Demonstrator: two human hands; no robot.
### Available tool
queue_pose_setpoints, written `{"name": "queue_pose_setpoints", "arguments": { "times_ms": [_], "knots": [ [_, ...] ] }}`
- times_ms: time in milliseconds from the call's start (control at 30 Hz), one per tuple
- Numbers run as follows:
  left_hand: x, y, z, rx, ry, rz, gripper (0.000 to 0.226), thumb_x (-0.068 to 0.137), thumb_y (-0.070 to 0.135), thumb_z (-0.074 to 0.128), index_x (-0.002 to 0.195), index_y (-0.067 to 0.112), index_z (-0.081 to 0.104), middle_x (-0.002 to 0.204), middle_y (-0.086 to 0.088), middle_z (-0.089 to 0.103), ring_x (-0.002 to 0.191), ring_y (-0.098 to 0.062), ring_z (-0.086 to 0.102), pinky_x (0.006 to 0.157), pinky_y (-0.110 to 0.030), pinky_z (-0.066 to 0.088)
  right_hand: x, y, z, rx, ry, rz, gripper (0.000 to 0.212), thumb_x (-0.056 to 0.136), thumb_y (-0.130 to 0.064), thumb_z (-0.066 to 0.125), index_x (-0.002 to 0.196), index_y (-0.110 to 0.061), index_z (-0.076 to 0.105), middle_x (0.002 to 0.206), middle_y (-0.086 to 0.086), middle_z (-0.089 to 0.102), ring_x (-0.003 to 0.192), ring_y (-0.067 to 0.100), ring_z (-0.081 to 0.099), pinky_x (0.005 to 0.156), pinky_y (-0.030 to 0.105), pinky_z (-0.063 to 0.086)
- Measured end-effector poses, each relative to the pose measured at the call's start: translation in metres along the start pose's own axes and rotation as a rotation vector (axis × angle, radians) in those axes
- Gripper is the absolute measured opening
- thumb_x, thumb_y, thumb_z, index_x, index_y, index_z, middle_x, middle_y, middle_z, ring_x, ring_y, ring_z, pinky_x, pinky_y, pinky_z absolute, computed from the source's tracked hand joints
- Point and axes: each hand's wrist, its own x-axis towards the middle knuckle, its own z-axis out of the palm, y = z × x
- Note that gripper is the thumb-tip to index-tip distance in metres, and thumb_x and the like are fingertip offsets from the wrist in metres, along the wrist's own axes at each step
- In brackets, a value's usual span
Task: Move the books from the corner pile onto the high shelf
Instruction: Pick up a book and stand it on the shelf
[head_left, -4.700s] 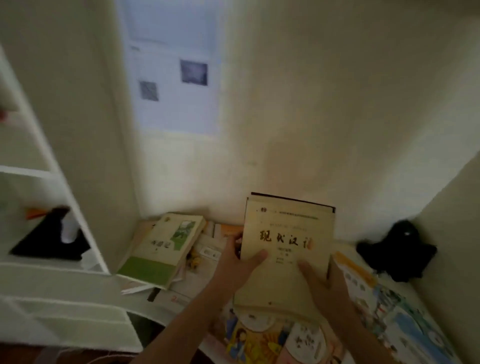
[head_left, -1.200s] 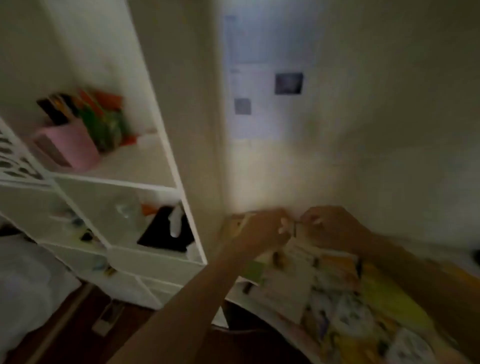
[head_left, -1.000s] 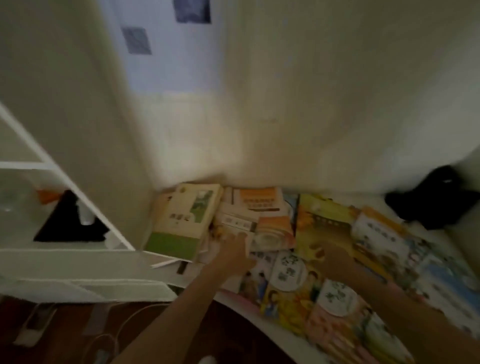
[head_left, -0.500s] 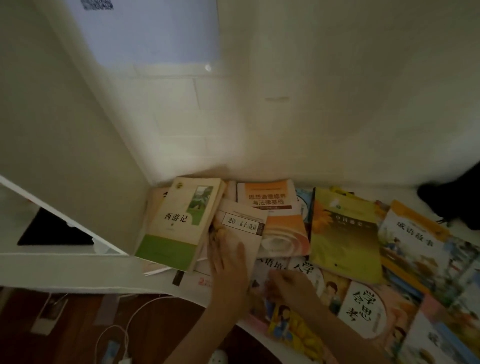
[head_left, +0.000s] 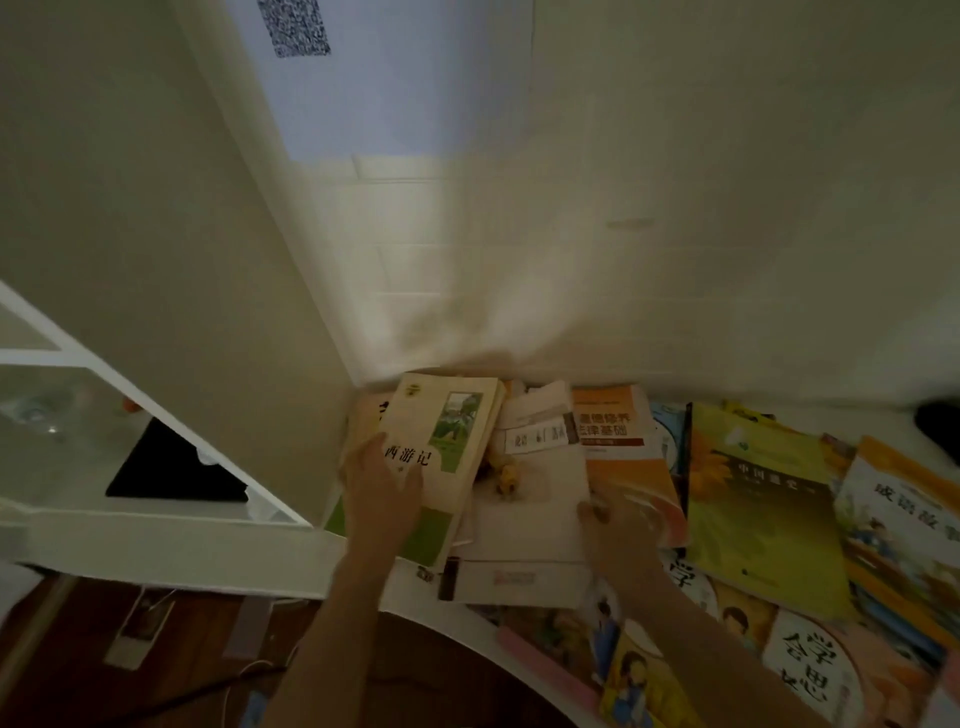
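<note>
your left hand (head_left: 382, 486) grips the cream and green book (head_left: 441, 452), thumb across its cover, at the corner pile by the wall; your right hand (head_left: 618, 525) pinches the lower edge of the white book (head_left: 530, 499) beside the orange book (head_left: 623, 447)

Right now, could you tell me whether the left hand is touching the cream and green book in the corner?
Touching. The head view shows the left hand lying on the cream and green book, fingers overlapping its cover and left edge with no gap.
</note>
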Motion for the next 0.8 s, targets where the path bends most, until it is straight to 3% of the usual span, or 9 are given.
{"name": "queue_pose_setpoints", "arguments": {
  "times_ms": [100,233,367,433,467,533,600,700,800],
  "knots": [
    [0.038,-0.034,0.005,0.115,-0.273,-0.138,0.078,0.075,0.065,0.063,0.132,0.017,0.040,0.128,-0.009,0.054,0.114,-0.032,0.053,0.094,-0.046,0.047,0.005,-0.013,-0.033,-0.081,0.176,-0.036,0.029,0.102,-0.015,0.041,0.126,-0.017,0.055,0.114,0.008,0.054,0.095,0.023,0.051,0.089,0.037,0.046],
    [0.069,-0.064,0.016,0.215,-0.303,-0.144,0.106,0.038,0.093,0.052,0.118,0.024,0.049,0.112,-0.002,0.062,0.101,-0.027,0.060,0.087,-0.046,0.052,0.017,-0.003,-0.069,-0.050,0.229,-0.021,0.036,0.102,-0.012,0.039,0.135,-0.017,0.052,0.113,0.003,0.056,0.091,0.022,0.053,0.076,0.035,0.047],
    [0.061,-0.046,-0.003,-0.098,-0.436,-0.330,0.081,0.046,0.062,0.085,0.108,0.017,0.060,0.109,-0.004,0.067,0.101,-0.027,0.064,0.088,-0.047,0.054,0.034,0.030,-0.061,0.090,0.102,0.200,0.032,0.102,-0.011,0.039,0.129,-0.013,0.056,0.123,0.011,0.061,0.098,0.028,0.059,0.091,0.050,0.051],
    [0.049,-0.037,-0.009,-0.158,-0.415,-0.309,0.092,0.046,0.067,0.082,0.118,0.017,0.055,0.114,-0.003,0.066,0.101,-0.026,0.063,0.087,-0.046,0.054,0.038,0.043,-0.058,0.193,0.076,0.286,0.032,0.102,-0.016,0.041,0.130,-0.015,0.056,0.119,0.010,0.063,0.099,0.030,0.060,0.092,0.053,0.051],
    [0.042,-0.028,-0.013,-0.153,-0.375,-0.264,0.087,0.056,0.064,0.079,0.123,0.016,0.050,0.116,-0.002,0.064,0.101,-0.025,0.062,0.087,-0.045,0.054,0.041,0.049,-0.059,0.235,0.087,0.301,0.030,0.102,-0.019,0.043,0.127,-0.016,0.058,0.115,0.011,0.064,0.098,0.031,0.062,0.090,0.055,0.051],
    [0.027,-0.004,-0.022,-0.119,-0.295,-0.129,0.053,0.085,0.042,0.066,0.123,0.011,0.045,0.115,-0.003,0.059,0.100,-0.025,0.058,0.086,-0.041,0.050,0.041,0.052,-0.061,0.340,0.090,0.287,0.026,0.101,-0.028,0.045,0.115,-0.022,0.065,0.109,0.013,0.068,0.094,0.033,0.066,0.087,0.058,0.053],
    [0.008,0.025,-0.031,-0.160,-0.251,0.011,0.031,0.093,0.031,0.059,0.115,0.014,0.045,0.104,0.004,0.055,0.095,-0.022,0.056,0.083,-0.038,0.049,0.037,0.048,-0.063,0.421,0.055,0.233,0.026,0.100,-0.040,0.044,0.101,-0.035,0.069,0.104,0.013,0.071,0.089,0.033,0.068,0.083,0.056,0.055],
    [-0.019,0.067,-0.032,-0.370,-0.311,0.104,0.025,0.092,0.030,0.061,0.109,0.023,0.043,0.096,0.012,0.058,0.085,-0.010,0.060,0.068,-0.028,0.052,0.029,0.036,-0.067,0.531,-0.014,0.242,0.065,0.089,-0.071,0.035,0.108,-0.018,0.069,0.095,0.019,0.070,0.085,0.039,0.067,0.079,0.053,0.054],
    [-0.031,0.092,0.009,-0.537,-0.502,-0.041,0.030,0.091,0.032,0.063,0.114,0.024,0.046,0.105,0.007,0.062,0.091,-0.012,0.062,0.066,-0.023,0.052,0.031,0.036,-0.074,0.675,-0.059,0.314,0.079,0.087,-0.071,0.036,0.120,-0.005,0.061,0.106,0.033,0.062,0.100,0.049,0.060,0.093,0.059,0.046]
  ]
}}
